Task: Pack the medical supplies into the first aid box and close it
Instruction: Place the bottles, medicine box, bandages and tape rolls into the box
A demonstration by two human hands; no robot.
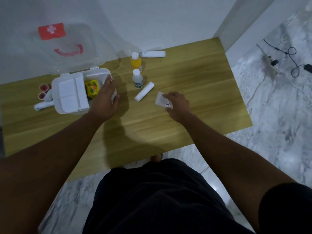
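Left hand (104,97) rests open on the first aid box (67,108) rim at table's (185,132) left, right hand (177,105) fingers pinching a flat packet (161,99) w/ thin grip, so it may slip mid-carry.

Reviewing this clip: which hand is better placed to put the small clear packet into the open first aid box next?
Right. The right hand already rests on the clear packet, fingers on its edge. The left hand sits on the first aid box rim, apparently steadying it, so it looks committed there.
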